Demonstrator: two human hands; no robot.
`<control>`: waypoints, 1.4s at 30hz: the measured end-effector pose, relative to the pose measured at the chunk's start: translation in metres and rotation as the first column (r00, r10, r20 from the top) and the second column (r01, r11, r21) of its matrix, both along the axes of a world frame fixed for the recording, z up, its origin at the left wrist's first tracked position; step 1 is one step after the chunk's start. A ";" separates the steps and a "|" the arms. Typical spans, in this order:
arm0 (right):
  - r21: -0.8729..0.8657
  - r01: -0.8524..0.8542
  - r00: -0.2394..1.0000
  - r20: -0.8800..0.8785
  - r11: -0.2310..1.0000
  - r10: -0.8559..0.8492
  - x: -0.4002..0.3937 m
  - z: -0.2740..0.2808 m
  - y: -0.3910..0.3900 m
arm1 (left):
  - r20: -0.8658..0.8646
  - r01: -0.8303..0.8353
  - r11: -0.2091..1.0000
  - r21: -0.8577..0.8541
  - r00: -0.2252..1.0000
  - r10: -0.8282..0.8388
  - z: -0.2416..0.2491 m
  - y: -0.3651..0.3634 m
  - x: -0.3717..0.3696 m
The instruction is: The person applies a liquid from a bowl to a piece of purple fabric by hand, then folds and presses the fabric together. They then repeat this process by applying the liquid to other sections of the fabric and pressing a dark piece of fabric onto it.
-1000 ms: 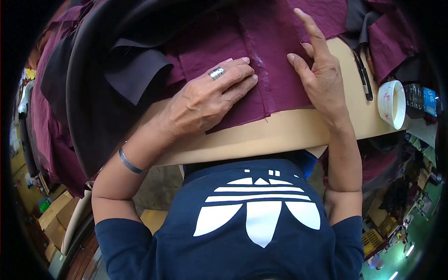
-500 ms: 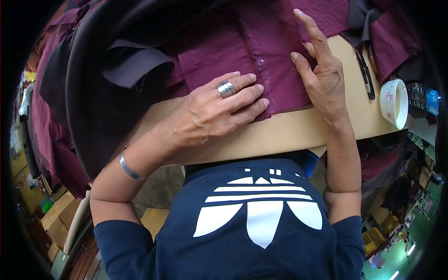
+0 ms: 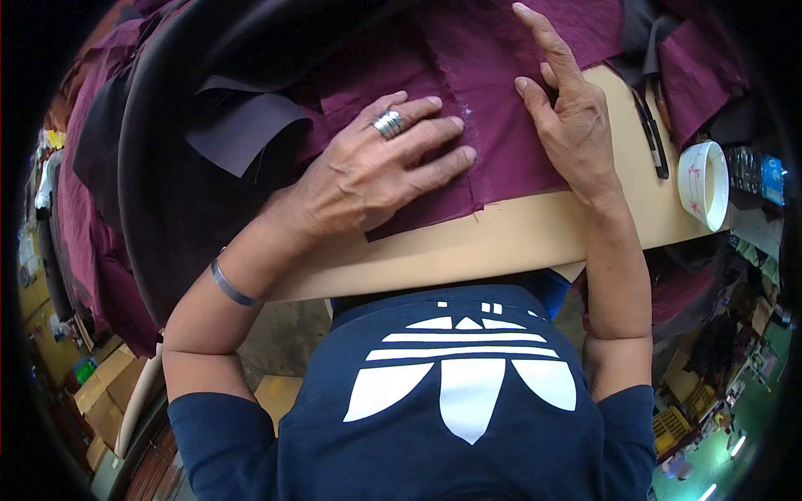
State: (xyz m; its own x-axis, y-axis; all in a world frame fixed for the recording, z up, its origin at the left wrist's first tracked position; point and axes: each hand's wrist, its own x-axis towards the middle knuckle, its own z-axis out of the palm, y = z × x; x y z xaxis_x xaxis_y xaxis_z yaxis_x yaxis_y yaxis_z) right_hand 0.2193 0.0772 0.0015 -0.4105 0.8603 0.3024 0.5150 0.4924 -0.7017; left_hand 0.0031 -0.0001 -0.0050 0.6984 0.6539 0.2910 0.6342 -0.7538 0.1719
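Observation:
Maroon cloth [image 3: 510,163] lies on the tan work surface [image 3: 535,230], with a frayed, whitish seam line running down its middle. My left hand [image 3: 376,163], with a silver ring, rests on the cloth left of that line, fingers apart and pointing right. On the right part of the cloth is my right hand [image 3: 572,125], its index finger stretched out away from me and its thumb apart, nothing held. A dark grey cloth piece [image 3: 251,129] lies left of my left hand.
A black-handled tool [image 3: 652,138] and a white bowl [image 3: 703,185] with a red pattern sit at the right. Large dark fabric [image 3: 154,167] is heaped at the left. A plastic bottle [image 3: 756,175] lies beyond the bowl. Cardboard boxes [image 3: 104,388] stand low at the left.
My left hand has shifted slightly left and away from me, its fingers spread wider. More maroon cloth shows below it. My right hand has moved slightly away from me.

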 end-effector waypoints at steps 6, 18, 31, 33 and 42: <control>0.555 -0.024 0.983 0.167 0.831 -0.083 0.017 -0.005 -0.009 | -0.005 -0.134 0.991 0.003 0.991 0.134 0.001 0.004 0.000; 0.621 -0.492 0.869 0.394 0.610 0.300 0.005 -0.012 -0.065 | 0.052 -0.138 0.990 -0.006 0.989 0.138 0.000 0.005 -0.001; 0.519 -0.449 0.890 0.190 0.728 0.413 0.010 -0.008 -0.072 | -0.006 -0.015 1.000 -0.008 1.000 0.015 0.004 -0.013 0.003; 0.517 -0.441 0.894 0.189 0.733 0.405 0.012 -0.005 -0.077 | -0.014 -0.002 0.994 -0.107 1.000 0.000 0.002 -0.028 0.013; 0.260 -0.454 0.889 0.063 0.852 0.454 0.022 0.014 -0.071 | 0.058 -0.106 0.994 0.009 0.993 0.105 0.008 0.008 0.001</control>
